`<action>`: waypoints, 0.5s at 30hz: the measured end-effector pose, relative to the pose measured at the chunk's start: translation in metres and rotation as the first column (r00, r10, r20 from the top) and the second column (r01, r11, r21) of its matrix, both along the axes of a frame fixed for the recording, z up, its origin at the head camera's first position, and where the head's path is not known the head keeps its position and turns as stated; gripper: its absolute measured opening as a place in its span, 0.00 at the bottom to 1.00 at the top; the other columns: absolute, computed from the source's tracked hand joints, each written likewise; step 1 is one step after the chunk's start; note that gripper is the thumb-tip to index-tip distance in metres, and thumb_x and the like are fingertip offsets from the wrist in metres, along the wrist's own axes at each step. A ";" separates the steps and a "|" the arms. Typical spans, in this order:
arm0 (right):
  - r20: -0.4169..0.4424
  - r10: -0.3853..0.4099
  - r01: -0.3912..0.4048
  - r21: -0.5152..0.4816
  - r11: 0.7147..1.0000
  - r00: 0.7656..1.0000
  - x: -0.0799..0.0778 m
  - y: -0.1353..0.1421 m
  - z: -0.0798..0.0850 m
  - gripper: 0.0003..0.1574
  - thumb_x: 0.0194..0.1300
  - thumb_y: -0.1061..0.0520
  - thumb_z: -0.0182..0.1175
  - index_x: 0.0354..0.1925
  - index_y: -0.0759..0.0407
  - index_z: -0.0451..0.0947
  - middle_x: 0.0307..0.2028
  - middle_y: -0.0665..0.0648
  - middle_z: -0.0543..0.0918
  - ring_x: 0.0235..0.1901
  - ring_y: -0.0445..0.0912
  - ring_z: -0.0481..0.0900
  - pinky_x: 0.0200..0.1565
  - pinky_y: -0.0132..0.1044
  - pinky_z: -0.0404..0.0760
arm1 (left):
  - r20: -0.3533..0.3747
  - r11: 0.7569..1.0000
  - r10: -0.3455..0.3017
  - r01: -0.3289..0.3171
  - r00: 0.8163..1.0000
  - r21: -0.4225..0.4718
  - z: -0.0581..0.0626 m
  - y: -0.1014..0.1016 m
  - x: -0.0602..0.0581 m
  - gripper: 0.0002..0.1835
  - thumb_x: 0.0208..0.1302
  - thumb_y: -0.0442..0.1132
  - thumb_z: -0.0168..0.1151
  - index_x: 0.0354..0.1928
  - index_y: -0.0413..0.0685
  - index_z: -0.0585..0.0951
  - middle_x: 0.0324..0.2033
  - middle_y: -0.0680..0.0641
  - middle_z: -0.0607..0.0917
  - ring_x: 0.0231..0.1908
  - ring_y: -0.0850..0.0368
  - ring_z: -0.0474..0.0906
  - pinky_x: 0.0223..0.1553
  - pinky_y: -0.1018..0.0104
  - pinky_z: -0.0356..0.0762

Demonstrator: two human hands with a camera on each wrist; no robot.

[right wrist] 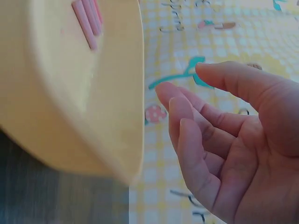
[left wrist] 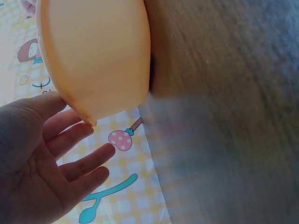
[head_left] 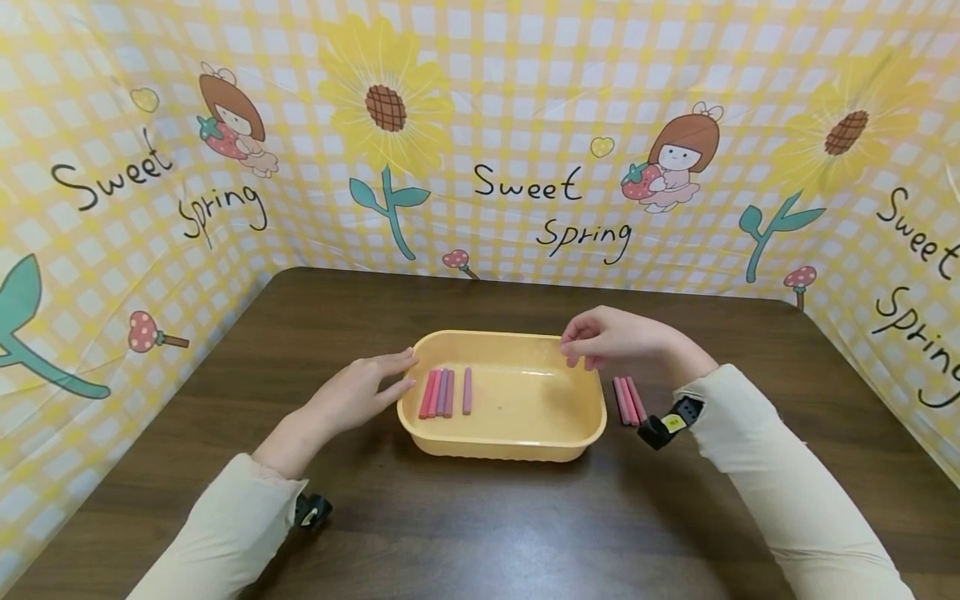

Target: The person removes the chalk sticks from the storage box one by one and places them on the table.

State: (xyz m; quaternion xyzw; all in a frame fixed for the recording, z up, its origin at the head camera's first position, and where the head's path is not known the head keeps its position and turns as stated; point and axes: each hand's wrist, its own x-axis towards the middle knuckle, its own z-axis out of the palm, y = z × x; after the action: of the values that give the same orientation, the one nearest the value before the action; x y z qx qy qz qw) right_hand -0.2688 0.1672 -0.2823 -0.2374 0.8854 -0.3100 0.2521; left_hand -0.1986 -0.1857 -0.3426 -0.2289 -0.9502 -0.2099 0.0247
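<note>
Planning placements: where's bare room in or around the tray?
Free: tray, right of the lone stick; table in front, between the sleeves. Crowded: tray's left end, four bunched sticks; right of tray, more sticks near a wrist camera.

Operator Wear: Sleeves and Wrist Units

The person is wearing cream fabric sleeves. The left sleeve is ending in an uneven cuff at the wrist of the bare left hand. The right sleeve is ending likewise at the right hand and is showing creases. Each wrist is carrying a compact black unit; the right unit is displaying a yellow label.
</note>
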 end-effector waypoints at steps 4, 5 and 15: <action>0.017 0.037 -0.037 0.004 0.999 0.999 0.000 -0.020 0.001 0.17 0.65 0.52 0.57 0.44 0.64 0.77 0.35 0.58 0.85 0.30 0.43 0.79 0.36 0.34 0.81 | 0.000 1.000 0.001 -0.001 1.000 -0.001 0.000 0.000 0.000 0.24 0.66 0.41 0.55 0.62 0.37 0.71 0.62 0.38 0.72 0.62 0.42 0.69 0.61 0.46 0.68; 0.013 0.053 -0.053 0.011 0.999 0.999 0.000 -0.025 0.001 0.17 0.65 0.52 0.56 0.45 0.64 0.77 0.36 0.59 0.85 0.30 0.42 0.79 0.36 0.33 0.81 | 0.000 1.000 0.001 -0.001 1.000 -0.002 0.001 0.000 0.000 0.24 0.66 0.41 0.55 0.62 0.37 0.71 0.62 0.38 0.72 0.62 0.42 0.69 0.61 0.46 0.68; 0.054 0.136 -0.139 0.039 0.990 0.989 -0.008 -0.065 -0.010 0.17 0.66 0.51 0.55 0.44 0.63 0.77 0.39 0.65 0.84 0.27 0.41 0.79 0.33 0.31 0.80 | -0.005 1.000 -0.004 0.004 1.000 0.001 0.001 0.000 0.000 0.24 0.66 0.41 0.56 0.61 0.36 0.71 0.62 0.37 0.72 0.62 0.42 0.70 0.61 0.46 0.69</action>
State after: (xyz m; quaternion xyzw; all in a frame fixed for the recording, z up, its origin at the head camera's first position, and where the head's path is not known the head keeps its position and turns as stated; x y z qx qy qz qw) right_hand -0.2767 0.1020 -0.2923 -0.2844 0.8667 -0.2788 0.3005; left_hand -0.1985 -0.1855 -0.3418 -0.2314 -0.9496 -0.2100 0.0265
